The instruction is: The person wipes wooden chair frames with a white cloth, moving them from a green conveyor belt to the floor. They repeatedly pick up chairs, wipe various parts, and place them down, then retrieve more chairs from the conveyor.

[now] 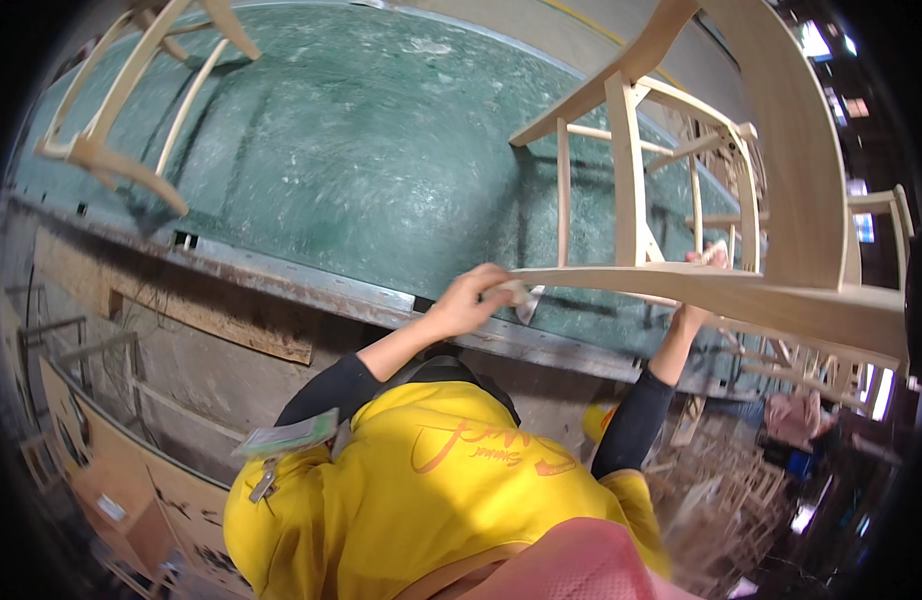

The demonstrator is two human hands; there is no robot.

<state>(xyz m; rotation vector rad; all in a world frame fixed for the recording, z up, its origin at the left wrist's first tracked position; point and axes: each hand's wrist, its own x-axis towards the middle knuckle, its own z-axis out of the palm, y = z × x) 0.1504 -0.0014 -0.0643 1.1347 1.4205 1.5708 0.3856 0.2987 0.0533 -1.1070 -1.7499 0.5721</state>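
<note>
An unpainted wooden chair frame [711, 285] lies tipped over on the green tabletop [381, 150], its long curved piece running toward me on the right. My left hand [468, 302] is at the near tip of that piece. Its fingers are closed on a small pale folded piece [522, 299], whose material I cannot make out. From below the curved piece, my right hand [695, 310] reaches up and grips the chair frame. Part of this hand is hidden behind the wood, and something whitish shows at its fingertips.
Another bare wooden chair frame [121, 120] lies at the table's far left. A worn metal edge [301, 285] runs along the near side. Below left stands a panelled wooden box [131, 500]. Many chair parts [731, 500] are stacked at the lower right.
</note>
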